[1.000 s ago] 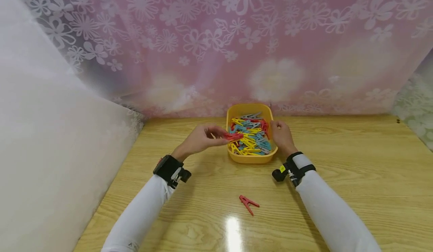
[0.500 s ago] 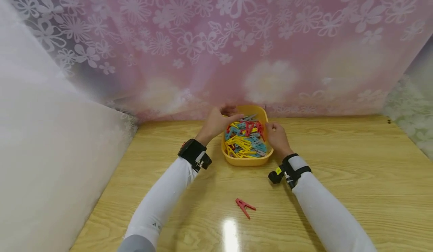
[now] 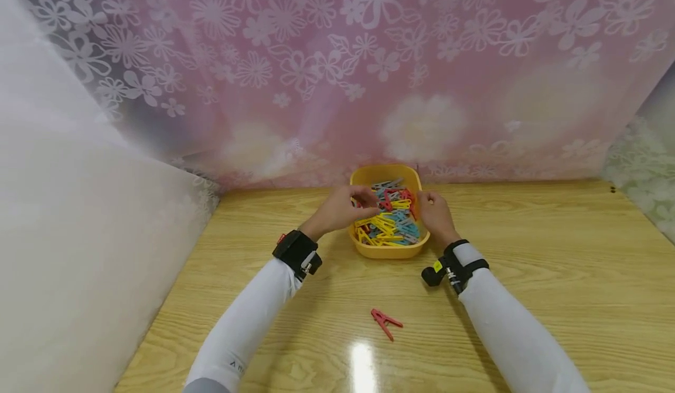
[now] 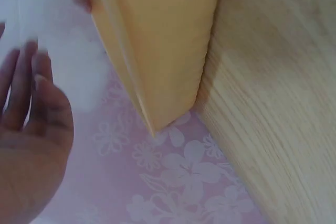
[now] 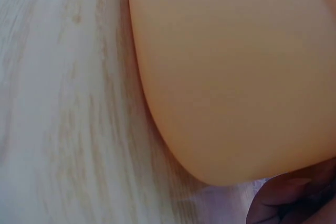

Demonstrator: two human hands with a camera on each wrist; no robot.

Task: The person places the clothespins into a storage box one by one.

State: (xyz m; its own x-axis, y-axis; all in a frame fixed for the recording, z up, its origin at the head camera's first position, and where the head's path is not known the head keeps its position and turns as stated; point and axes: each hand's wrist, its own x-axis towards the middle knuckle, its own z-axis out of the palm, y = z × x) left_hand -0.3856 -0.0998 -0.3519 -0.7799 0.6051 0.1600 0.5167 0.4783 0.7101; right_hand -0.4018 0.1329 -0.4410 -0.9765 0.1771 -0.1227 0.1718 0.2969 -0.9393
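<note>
A yellow plastic basket [image 3: 390,253] holds a heap of red, yellow, blue and grey clothespins [image 3: 384,223]. Above its left rim is my left hand [image 3: 340,208], thumb and fingers apart with nothing seen between them. In the left wrist view that hand [image 4: 37,135] has extended fingers beside the basket wall [image 4: 163,40]. My right hand [image 3: 436,214] grips the basket's right rim with curled fingers; the right wrist view shows part of it [image 5: 294,198] at the basket's corner. Nearer to me, a single red clothespin [image 3: 386,323] lies on the table.
The wooden table [image 3: 527,252] stretches out on both sides of the basket. A pink flowered curtain [image 3: 337,88] hangs right behind the basket. White sheeting [image 3: 79,217] borders the table on the left.
My left hand has let go of a red clothespin over the basket; it reached toward the back, then came slightly nearer. My right hand stays on the rim.
</note>
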